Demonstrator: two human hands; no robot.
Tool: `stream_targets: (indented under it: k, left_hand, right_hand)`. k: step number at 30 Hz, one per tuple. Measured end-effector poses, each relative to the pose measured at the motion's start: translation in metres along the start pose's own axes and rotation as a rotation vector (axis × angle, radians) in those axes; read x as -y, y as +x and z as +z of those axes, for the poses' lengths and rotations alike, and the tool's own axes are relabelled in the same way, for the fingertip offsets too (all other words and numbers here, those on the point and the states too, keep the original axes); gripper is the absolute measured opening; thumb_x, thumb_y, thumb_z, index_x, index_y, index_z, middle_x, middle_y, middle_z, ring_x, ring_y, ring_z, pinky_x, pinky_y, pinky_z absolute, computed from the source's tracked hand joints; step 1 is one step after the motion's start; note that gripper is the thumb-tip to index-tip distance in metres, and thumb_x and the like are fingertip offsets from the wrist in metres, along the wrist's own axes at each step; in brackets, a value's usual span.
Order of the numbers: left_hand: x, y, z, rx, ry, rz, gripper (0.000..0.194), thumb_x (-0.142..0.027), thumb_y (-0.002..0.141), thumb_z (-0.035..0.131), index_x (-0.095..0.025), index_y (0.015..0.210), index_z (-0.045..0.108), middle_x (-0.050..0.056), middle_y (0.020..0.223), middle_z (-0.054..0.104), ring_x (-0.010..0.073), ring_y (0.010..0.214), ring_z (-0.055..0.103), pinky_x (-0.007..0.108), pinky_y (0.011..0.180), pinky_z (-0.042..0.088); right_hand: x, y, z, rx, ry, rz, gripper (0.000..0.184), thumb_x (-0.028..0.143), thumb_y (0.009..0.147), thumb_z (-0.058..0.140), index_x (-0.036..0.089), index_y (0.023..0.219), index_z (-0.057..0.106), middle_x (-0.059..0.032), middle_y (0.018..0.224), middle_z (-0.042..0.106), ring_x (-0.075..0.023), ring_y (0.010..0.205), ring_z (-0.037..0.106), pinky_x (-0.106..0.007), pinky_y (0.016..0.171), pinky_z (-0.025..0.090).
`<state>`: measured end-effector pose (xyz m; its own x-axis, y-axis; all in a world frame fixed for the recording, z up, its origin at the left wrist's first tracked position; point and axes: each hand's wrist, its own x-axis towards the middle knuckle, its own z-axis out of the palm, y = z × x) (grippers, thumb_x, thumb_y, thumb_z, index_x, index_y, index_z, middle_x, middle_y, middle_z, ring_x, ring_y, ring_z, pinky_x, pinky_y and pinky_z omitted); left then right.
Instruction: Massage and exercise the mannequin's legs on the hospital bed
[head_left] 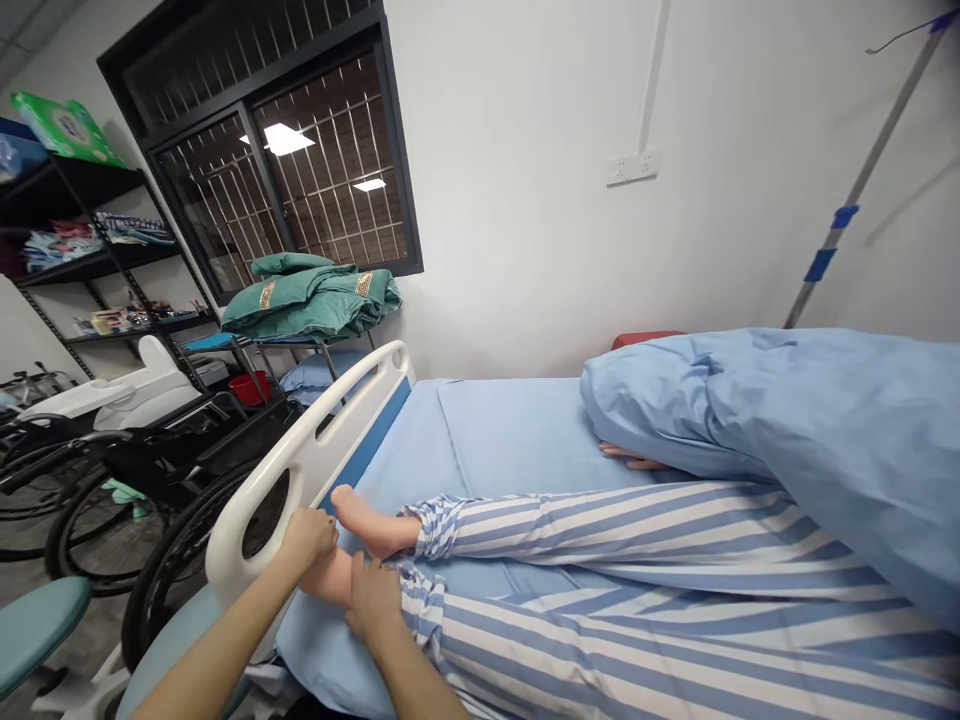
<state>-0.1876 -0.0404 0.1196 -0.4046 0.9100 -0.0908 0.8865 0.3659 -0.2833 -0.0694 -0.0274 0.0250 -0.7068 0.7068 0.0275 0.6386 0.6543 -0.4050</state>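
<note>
Pale-blue bed (510,430) beneath, the striped trouser legs (600,640) run lengthwise toward the white footboard (224,540). Between the hands lies the nearer bare foot (328,580), right hand (373,598) clasping its ankle, left hand (311,535) curled over its toe end.

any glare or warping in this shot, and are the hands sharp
Head view: bright light reflections in the dark window; head view: left-side shelf and right-side pole lean, probably lens distortion; head view: faint shadow beside the pole on the wall; head view: left hand and right hand readable but slightly soft
</note>
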Motion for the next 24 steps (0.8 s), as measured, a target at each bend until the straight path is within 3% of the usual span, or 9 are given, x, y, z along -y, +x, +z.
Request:
stream_targets:
  k: [4,7,10,18,21,24]
  left_hand:
    - [-0.005,0.004,-0.001,0.01,0.036,0.002,0.038,-0.027,0.082,0.036,-0.011,0.083,0.071,0.019,0.091,0.068,0.0289,0.088,0.062,0.041,0.082,0.043]
    - [-0.008,0.0,0.001,-0.008,0.034,-0.054,0.04,-0.029,0.083,0.033,-0.013,0.087,0.07,0.018,0.092,0.068,0.0276,0.09,0.062,0.039,0.081,0.043]
    - [-0.011,-0.005,0.006,-0.072,0.023,-0.173,0.043,-0.031,0.084,0.03,-0.013,0.087,0.07,0.017,0.091,0.068,0.0274,0.089,0.063,0.038,0.078,0.044]
    - [-0.015,-0.011,0.029,-0.337,-0.159,-0.534,0.044,-0.037,0.086,0.025,-0.021,0.086,0.067,0.01,0.081,0.069,0.0244,0.075,0.064,0.032,0.064,0.043]
    - [-0.011,-0.014,0.037,-0.324,-0.305,-0.62,0.047,-0.04,0.088,0.022,-0.023,0.088,0.066,0.009,0.085,0.069,0.0226,0.074,0.064,0.029,0.061,0.041]
    - [-0.008,-0.017,0.039,-0.302,-0.31,-0.614,0.05,-0.04,0.089,0.018,-0.022,0.09,0.065,0.01,0.089,0.069,0.023,0.078,0.063,0.03,0.063,0.041]
  right_hand:
    - [-0.006,0.001,0.004,0.024,0.007,0.016,0.063,0.026,0.054,0.077,0.019,0.11,0.051,-0.0137,0.094,0.064,-0.0323,0.084,0.062,-0.042,0.066,0.051]
    - [-0.01,-0.001,0.007,-0.006,-0.033,-0.057,0.06,0.03,0.057,0.075,0.018,0.111,0.051,-0.0152,0.097,0.063,-0.0323,0.085,0.061,-0.043,0.067,0.05]
    - [-0.013,-0.004,0.01,-0.036,-0.07,-0.107,0.06,0.032,0.061,0.073,0.015,0.114,0.051,-0.0164,0.099,0.063,-0.0312,0.083,0.06,-0.042,0.067,0.049]
    - [-0.013,0.002,0.024,-0.102,-0.069,-0.059,0.061,0.037,0.055,0.076,0.013,0.106,0.054,-0.0157,0.093,0.063,-0.0306,0.081,0.06,-0.04,0.067,0.048]
    - [-0.012,0.002,0.024,-0.104,-0.027,-0.04,0.063,0.034,0.054,0.077,0.011,0.107,0.053,-0.0178,0.094,0.062,-0.0322,0.084,0.058,-0.041,0.069,0.047]
    - [-0.011,-0.002,0.019,-0.059,-0.021,-0.037,0.062,0.031,0.057,0.075,0.01,0.11,0.05,-0.0181,0.097,0.061,-0.0322,0.088,0.058,-0.04,0.071,0.045]
